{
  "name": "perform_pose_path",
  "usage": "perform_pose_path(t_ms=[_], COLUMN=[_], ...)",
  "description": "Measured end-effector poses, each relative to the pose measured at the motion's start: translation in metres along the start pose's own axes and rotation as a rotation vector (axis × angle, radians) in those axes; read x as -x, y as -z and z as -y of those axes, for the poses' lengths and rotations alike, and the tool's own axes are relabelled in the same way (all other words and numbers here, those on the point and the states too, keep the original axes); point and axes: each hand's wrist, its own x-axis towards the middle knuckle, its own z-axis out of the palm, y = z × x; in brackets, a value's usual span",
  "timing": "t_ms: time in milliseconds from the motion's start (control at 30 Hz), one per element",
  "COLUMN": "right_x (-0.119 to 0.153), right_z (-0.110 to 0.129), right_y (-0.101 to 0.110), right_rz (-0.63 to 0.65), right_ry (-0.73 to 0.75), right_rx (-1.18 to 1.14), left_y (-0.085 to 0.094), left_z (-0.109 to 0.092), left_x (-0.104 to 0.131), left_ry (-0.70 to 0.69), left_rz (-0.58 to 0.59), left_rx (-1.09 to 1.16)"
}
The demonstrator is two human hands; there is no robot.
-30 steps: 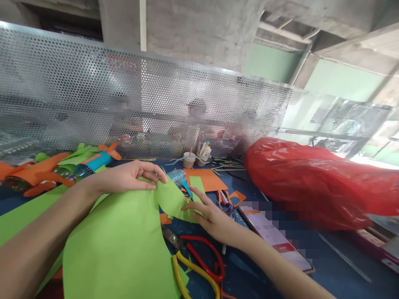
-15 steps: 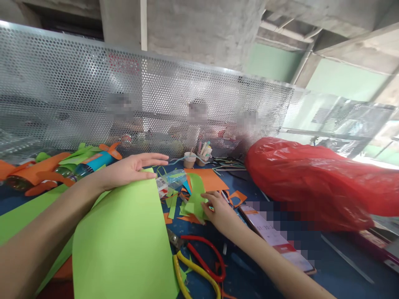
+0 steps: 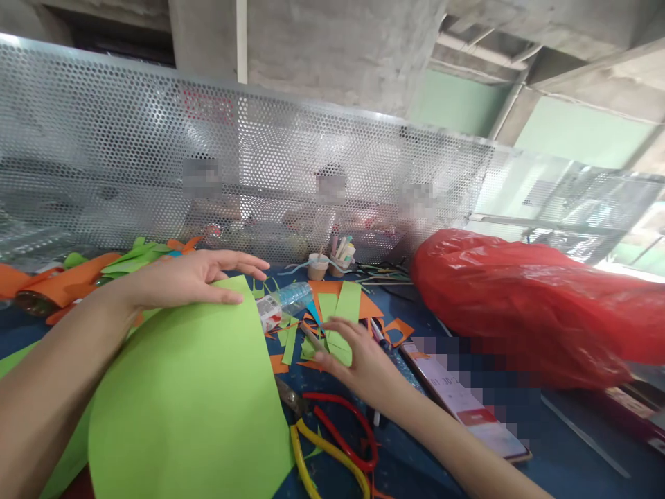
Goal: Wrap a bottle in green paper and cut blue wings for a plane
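A large light-green sheet (image 3: 192,402) curves up at the lower left. My left hand (image 3: 202,277) rests on its top edge, fingers extended and apart, thumb along the paper. Further right, my right hand (image 3: 353,353) hovers by green paper strips (image 3: 347,308), its thumb and fingers apart with nothing between them. Small green and orange scraps lie beneath and beside it, along with a clear plastic bottle (image 3: 294,298). Scissors with one red and one yellow handle (image 3: 337,443) lie just in front of the right hand.
A phone (image 3: 462,402) lies right of my right forearm, before a red plastic bag (image 3: 519,305). Cups of markers (image 3: 341,256) stand at the back by a perforated metal screen (image 3: 312,138). Orange-wrapped bottles (image 3: 73,284) lie at the left; people show through the screen.
My right hand has let go of the green strip, which now lies on the scraps. My left hand has shifted slightly left, and the green sheet's top edge has moved with it.
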Motion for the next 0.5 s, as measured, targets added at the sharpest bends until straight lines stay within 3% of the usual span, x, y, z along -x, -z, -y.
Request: perform_pose_path(t_ms=[33, 100, 200, 300, 400, 500], right_x=[0.005, 0.014, 0.024, 0.021, 0.008, -0.006], right_z=[0.007, 0.021, 0.035, 0.039, 0.027, 0.003], right_y=[0.000, -0.002, -0.005, -0.004, 0.000, 0.002], right_rz=[0.108, 0.385, 0.531, 0.453, 0.211, 0.040], right_ry=[0.064, 0.127, 0.097, -0.040, -0.230, -0.333], right_rx=[-0.126, -0.686, -1.030, -1.121, -1.062, -0.993], left_y=[0.001, 0.003, 0.002, -0.002, -0.005, -0.009], left_z=[-0.003, -0.008, -0.011, -0.005, 0.013, 0.036], left_x=[0.003, 0.006, 0.003, -0.007, -0.020, -0.028], left_ry=[-0.023, -0.077, -0.122, -0.121, -0.004, 0.127], left_rz=[-0.033, -0.127, -0.264, -0.370, -0.447, -0.426], left_rx=[0.048, 0.122, 0.200, 0.245, 0.302, 0.363])
